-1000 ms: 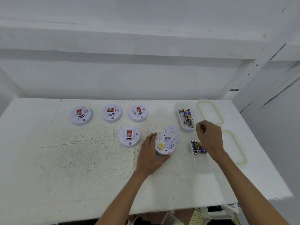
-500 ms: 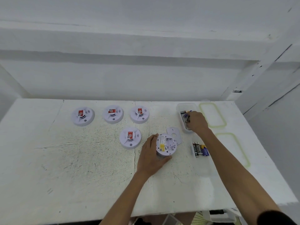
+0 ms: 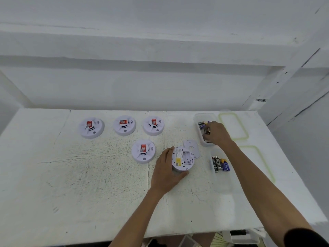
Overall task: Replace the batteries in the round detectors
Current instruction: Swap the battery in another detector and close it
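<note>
Bright, even, diffuse light fills the scene, with only faint soft shadows beside the arms on the bench (image 3: pixel 89 184). Wide-angle distortion bends the edges, and detail is slightly soft throughout.

A bare, workshop-like room: a scuffed, white-painted flat worktable (image 3: pixel 85 193) with cracked paint stands against a plain white-painted wall (image 3: pixel 124 90), a stepped white ledge (image 3: pixel 142 49) running above the table's far edge and a chipped white diagonal beam (image 3: pixel 275 82) rising beyond its far right corner
</note>
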{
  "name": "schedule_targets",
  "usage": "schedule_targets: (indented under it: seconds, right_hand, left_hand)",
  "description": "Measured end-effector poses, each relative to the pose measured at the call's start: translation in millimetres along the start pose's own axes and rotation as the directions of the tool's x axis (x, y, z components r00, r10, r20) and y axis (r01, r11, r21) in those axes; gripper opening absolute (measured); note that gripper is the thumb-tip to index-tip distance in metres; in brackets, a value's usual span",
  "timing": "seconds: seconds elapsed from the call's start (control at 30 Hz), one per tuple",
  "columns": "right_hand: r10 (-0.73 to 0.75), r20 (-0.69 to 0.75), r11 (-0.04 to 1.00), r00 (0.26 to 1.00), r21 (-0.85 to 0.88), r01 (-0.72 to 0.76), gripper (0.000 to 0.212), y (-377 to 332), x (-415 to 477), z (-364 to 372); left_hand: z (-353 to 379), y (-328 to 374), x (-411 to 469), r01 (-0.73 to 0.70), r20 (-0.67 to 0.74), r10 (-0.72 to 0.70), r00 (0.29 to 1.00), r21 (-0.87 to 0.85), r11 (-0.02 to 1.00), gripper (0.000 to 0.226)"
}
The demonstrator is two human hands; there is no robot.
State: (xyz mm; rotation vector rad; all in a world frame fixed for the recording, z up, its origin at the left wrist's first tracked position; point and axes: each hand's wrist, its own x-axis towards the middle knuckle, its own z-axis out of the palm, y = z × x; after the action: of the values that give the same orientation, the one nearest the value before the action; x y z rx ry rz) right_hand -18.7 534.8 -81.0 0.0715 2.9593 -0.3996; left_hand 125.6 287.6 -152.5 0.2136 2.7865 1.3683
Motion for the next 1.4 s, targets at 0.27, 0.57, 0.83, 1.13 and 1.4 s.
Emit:
schedule_targets:
  seconds: [0.27,0.57,0.83,1.13,1.4]
  right_hand:
    - [0.016,-0.12,0.997,0.993,0.08,-0.006,0.032,-4,-8,-6]
    - [-0.142,-0.375,0.907,0.916,0.32,0.272,0.018,-37,-75,-10]
    - [-0.364,0.048,0.89,0.93,0.313,0.333,0.026,-50,-105,16]
    - [-0.409,0.059,0.907,0.911,0.137,0.398,0.013,-60,-101,12]
    - [-0.458,0.113,0.818,0.882,-0.335,0.468,0.031,-80,-125,14]
  left_hand:
    - [0,-1,-1,-0.008,-0.003,0.008,1.0,-0.001,1.0,0.111]
    - [0,-3,1,-0.009,-0.001,0.009,1.0,-0.009,1.0,0.111]
    - [-1,2,-1,-0.021,-0.024,0.021,1.0,-0.019,1.0,0.107]
    - [-1,4,-3,-0.039,-0.043,0.038,0.998,-0.026,0.999,0.107]
    - [1,1,-3,-0.029,-0.029,0.029,0.999,0.0,1.0,0.105]
